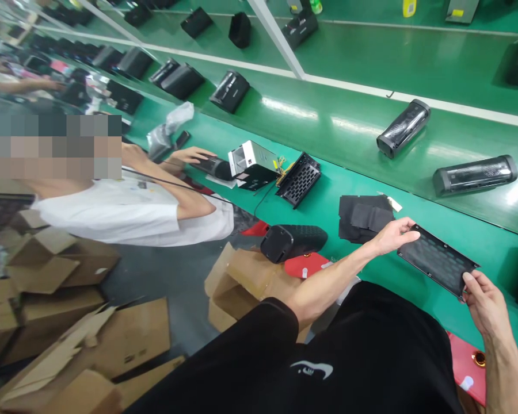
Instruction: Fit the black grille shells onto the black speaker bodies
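Observation:
I hold a flat black perforated grille panel (435, 261) over the green bench, one hand at each end. My left hand (392, 234) pinches its left end with closed fingers. My right hand (486, 302) grips its right corner. A stack of black fabric pieces (362, 215) lies just beyond my left hand. A black speaker body (291, 241) lies on the bench edge to the left, beside a red part (304, 265).
A co-worker in a white shirt (125, 210) works to the left, a hand (194, 155) on a black part. A white box (250, 161) and a black grille (299, 179) lie nearby. Finished speakers (403, 127) ride the green conveyor (371, 75). Cardboard boxes (69, 322) crowd the floor.

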Tool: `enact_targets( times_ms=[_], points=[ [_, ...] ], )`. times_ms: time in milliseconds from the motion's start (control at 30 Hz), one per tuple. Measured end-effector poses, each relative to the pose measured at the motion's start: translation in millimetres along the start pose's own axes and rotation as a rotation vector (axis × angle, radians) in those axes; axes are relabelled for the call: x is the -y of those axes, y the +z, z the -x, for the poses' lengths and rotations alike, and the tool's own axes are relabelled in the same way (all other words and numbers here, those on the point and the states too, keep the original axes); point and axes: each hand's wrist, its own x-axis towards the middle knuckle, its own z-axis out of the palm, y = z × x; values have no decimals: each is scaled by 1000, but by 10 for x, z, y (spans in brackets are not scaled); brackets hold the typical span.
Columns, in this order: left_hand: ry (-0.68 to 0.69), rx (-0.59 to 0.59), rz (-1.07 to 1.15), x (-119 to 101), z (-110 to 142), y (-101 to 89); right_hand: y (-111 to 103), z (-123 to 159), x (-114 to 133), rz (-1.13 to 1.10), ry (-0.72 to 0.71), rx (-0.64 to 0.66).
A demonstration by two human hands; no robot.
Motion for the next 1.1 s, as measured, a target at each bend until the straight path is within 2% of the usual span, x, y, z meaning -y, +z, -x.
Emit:
enact_targets(
  times_ms=[133, 433, 700, 1100],
  points=[
    [-67, 5, 77, 64, 16, -52, -24, -18, -23, -6, -8, -15],
    [-79, -8, 82, 121, 9, -48, -34, -30, -32, -9, -12, -25],
    [-3, 91, 211, 98, 38, -89, -72, 8, -47, -21, -43, -24],
    [21, 54, 174, 138, 31, -104, -93, -13, -42, 13, -87, -19]
  ],
)
